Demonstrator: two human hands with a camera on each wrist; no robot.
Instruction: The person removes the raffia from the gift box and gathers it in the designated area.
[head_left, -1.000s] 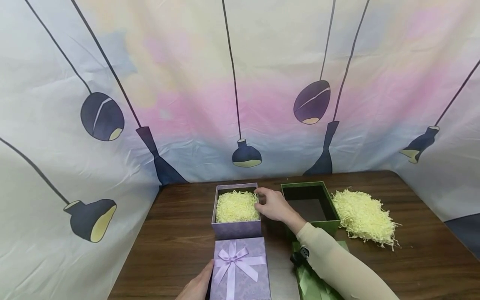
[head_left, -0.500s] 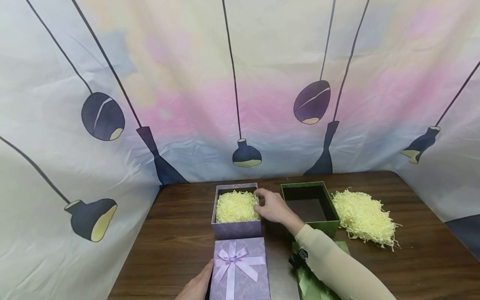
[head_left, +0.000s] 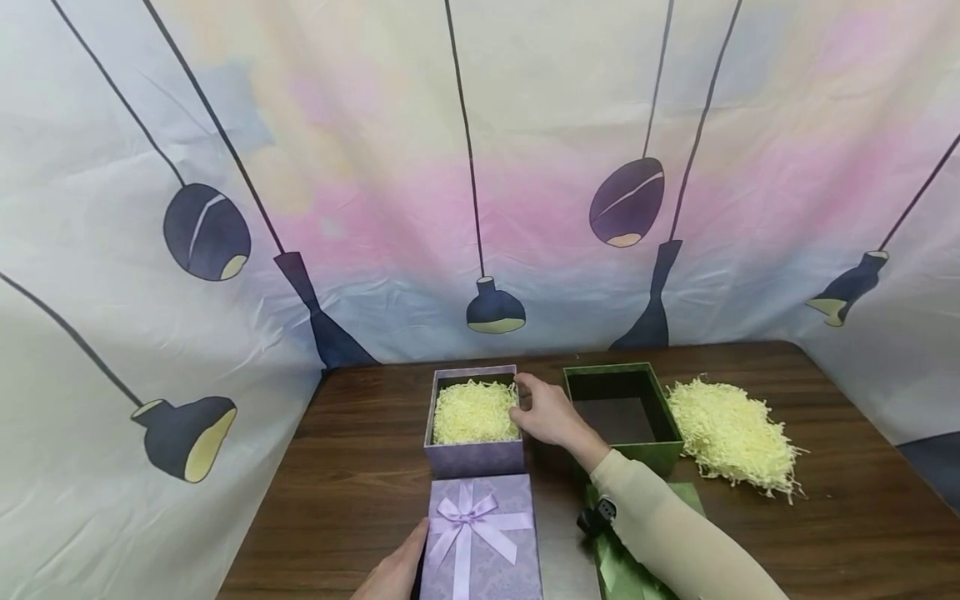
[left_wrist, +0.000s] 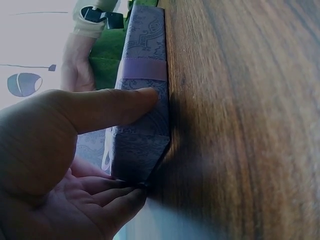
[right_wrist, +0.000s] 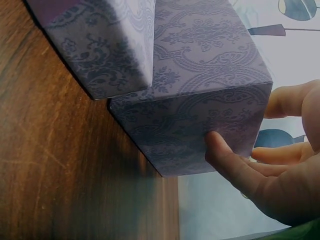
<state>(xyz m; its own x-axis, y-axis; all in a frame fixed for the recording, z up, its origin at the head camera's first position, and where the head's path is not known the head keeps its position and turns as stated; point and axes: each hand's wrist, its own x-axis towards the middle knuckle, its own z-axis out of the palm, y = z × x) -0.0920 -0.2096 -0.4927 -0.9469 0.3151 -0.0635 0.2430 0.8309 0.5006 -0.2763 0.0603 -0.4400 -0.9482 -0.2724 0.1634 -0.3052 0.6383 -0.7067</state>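
Note:
A purple patterned gift box (head_left: 474,458), open at the top, stands on the table with pale yellow shredded paper (head_left: 474,412) inside. My right hand (head_left: 551,412) grips its right wall; in the right wrist view one finger touches the outer face while the thumb passes over the rim. Directly in front lies the matching purple lid (head_left: 517,500) with a lilac ribbon bow (head_left: 467,517). At the lid's near left corner, my left hand (head_left: 393,567) holds it. The left wrist view has the thumb (left_wrist: 127,102) on the lid's side and the other fingers at its near end.
An open green box (head_left: 652,454) without filling stands to the right. Beside it lies a loose heap of yellow shredded paper (head_left: 738,437). Partly beneath my right forearm is a green ribboned lid (head_left: 626,567). A printed cloth (head_left: 420,208) hangs behind the wooden table (head_left: 330,500).

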